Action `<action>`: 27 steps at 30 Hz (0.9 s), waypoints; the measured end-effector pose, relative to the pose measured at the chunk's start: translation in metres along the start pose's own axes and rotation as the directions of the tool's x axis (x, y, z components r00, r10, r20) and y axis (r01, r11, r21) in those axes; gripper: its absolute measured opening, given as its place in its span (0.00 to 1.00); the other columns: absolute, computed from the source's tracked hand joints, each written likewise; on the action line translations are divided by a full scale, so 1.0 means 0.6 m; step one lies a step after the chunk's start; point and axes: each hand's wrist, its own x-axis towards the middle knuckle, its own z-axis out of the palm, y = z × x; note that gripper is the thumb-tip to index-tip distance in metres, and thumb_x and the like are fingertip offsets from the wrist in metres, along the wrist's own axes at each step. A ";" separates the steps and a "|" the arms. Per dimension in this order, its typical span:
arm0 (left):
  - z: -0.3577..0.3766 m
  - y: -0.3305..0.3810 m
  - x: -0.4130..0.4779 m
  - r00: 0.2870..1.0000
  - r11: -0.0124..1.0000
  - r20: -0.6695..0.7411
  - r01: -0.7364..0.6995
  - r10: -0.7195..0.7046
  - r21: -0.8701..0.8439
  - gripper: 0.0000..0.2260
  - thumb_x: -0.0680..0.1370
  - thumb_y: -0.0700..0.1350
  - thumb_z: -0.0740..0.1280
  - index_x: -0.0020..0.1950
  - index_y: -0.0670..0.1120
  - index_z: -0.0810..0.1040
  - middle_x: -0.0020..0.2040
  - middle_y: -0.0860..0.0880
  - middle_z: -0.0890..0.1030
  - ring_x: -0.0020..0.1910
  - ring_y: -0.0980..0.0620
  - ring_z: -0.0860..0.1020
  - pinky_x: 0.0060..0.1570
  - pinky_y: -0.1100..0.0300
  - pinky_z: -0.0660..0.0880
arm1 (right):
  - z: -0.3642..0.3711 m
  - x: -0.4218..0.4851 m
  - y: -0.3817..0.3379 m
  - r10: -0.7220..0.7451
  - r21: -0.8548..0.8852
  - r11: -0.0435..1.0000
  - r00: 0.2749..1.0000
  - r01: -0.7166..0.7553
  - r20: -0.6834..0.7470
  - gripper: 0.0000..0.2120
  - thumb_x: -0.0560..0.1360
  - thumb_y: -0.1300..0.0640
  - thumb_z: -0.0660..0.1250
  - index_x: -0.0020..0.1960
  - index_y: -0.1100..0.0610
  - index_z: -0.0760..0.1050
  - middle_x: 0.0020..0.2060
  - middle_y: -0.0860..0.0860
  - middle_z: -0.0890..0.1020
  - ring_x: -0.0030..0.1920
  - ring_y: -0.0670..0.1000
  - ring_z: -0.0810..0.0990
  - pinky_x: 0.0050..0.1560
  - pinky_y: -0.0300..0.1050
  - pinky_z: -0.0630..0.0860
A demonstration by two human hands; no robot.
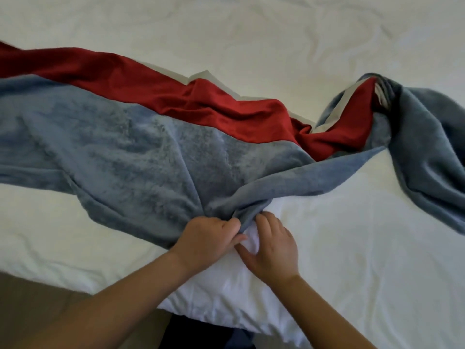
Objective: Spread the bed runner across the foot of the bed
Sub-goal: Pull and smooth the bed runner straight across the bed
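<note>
So the bed runner [141,152], blue-grey plush with a red satin band, is lying rumpled across the white duvet [352,248], its right end twisted and bunched. Both hands are meeting at the runner's near edge: the left hand [208,238] is pinching a fold of it, the right hand [270,245] is gripping the same gathered edge just beside it.

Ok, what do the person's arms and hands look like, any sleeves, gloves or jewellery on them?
Both forearms are bare as far as the frame shows: no sleeves in view. The left hand and right hand wear no gloves, and no rings, watch or bracelets are visible. Fingernails look short and unpainted.
</note>
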 end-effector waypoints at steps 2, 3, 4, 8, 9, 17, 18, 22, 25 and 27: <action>-0.016 -0.003 0.013 1.000 1.000 0.024 0.019 -0.019 0.006 0.17 0.75 0.55 0.60 0.32 0.46 0.73 0.22 0.51 0.73 0.19 0.54 0.72 0.18 0.64 0.64 | 0.007 0.035 -0.031 0.075 0.051 0.996 0.994 -0.071 -0.084 0.12 0.68 0.48 0.67 0.42 0.57 0.71 0.36 0.50 0.76 0.33 0.51 0.76 0.28 0.39 0.68; -0.023 -0.005 0.020 0.999 1.000 0.030 0.029 -0.029 0.007 0.17 0.75 0.55 0.61 0.31 0.46 0.72 0.22 0.51 0.73 0.19 0.54 0.71 0.18 0.64 0.62 | 0.009 0.048 -0.040 0.112 0.059 0.993 0.987 -0.106 -0.114 0.10 0.67 0.54 0.70 0.40 0.58 0.70 0.35 0.51 0.76 0.31 0.52 0.75 0.26 0.39 0.65; -0.029 -0.007 0.024 0.999 1.000 0.033 0.031 -0.031 0.003 0.17 0.74 0.56 0.64 0.31 0.46 0.71 0.21 0.51 0.72 0.18 0.54 0.71 0.19 0.65 0.61 | 0.011 0.057 -0.046 0.144 0.052 0.989 0.981 -0.139 -0.131 0.10 0.66 0.58 0.72 0.39 0.58 0.70 0.34 0.52 0.76 0.30 0.53 0.75 0.25 0.39 0.64; -0.037 -0.009 0.026 0.997 0.999 0.079 0.025 -0.022 -0.034 0.14 0.67 0.48 0.75 0.34 0.45 0.71 0.23 0.51 0.73 0.20 0.52 0.71 0.20 0.65 0.60 | 0.002 0.075 -0.043 0.232 0.038 0.973 0.954 -0.229 -0.189 0.08 0.69 0.61 0.72 0.41 0.60 0.73 0.36 0.53 0.79 0.31 0.55 0.77 0.24 0.43 0.68; -0.036 -0.007 0.023 0.996 0.999 0.083 0.026 -0.022 -0.048 0.13 0.67 0.47 0.75 0.35 0.45 0.71 0.24 0.51 0.73 0.20 0.52 0.71 0.20 0.64 0.61 | -0.002 0.075 -0.040 0.260 0.046 0.966 0.947 -0.256 -0.189 0.06 0.71 0.59 0.71 0.43 0.59 0.74 0.38 0.53 0.79 0.34 0.54 0.78 0.26 0.45 0.70; -0.046 -0.018 -0.028 0.992 0.995 0.117 -0.029 0.039 -0.093 0.08 0.69 0.43 0.74 0.39 0.44 0.75 0.27 0.49 0.74 0.22 0.50 0.72 0.20 0.62 0.63 | -0.028 0.050 -0.039 0.004 -0.185 0.982 0.985 -0.036 -0.171 0.09 0.70 0.61 0.73 0.49 0.60 0.79 0.41 0.55 0.81 0.37 0.56 0.79 0.23 0.48 0.73; -0.050 -0.019 -0.034 0.990 0.995 0.129 -0.052 0.062 -0.080 0.07 0.68 0.43 0.74 0.40 0.44 0.76 0.28 0.49 0.75 0.23 0.49 0.73 0.20 0.61 0.64 | -0.029 0.047 -0.040 -0.026 -0.220 0.976 0.992 -0.001 -0.124 0.09 0.69 0.62 0.72 0.49 0.60 0.79 0.42 0.55 0.80 0.39 0.57 0.79 0.24 0.47 0.73; -0.060 -0.030 -0.057 0.966 0.994 0.240 -0.106 0.096 0.031 0.05 0.67 0.43 0.73 0.38 0.46 0.77 0.30 0.49 0.77 0.26 0.48 0.76 0.20 0.60 0.67 | -0.035 0.001 -0.027 -0.127 -0.329 0.933 0.989 0.144 0.072 0.08 0.67 0.62 0.72 0.45 0.59 0.78 0.42 0.57 0.77 0.40 0.58 0.77 0.30 0.43 0.65; -0.060 -0.023 -0.071 0.920 0.993 0.391 -0.052 0.008 0.102 0.04 0.71 0.45 0.67 0.45 0.49 0.75 0.38 0.51 0.79 0.37 0.48 0.78 0.29 0.59 0.67 | -0.045 -0.068 -0.019 -0.107 -0.307 0.942 0.988 0.135 0.108 0.06 0.70 0.60 0.70 0.44 0.58 0.74 0.42 0.57 0.75 0.40 0.59 0.74 0.35 0.47 0.70; -0.057 -0.013 -0.072 0.921 0.998 0.389 -0.003 -0.021 0.059 0.03 0.73 0.44 0.64 0.46 0.48 0.74 0.38 0.50 0.79 0.37 0.47 0.78 0.30 0.59 0.66 | -0.049 -0.100 -0.019 -0.056 -0.263 0.962 0.996 0.072 0.066 0.05 0.71 0.58 0.68 0.42 0.58 0.72 0.42 0.56 0.73 0.39 0.58 0.72 0.36 0.48 0.71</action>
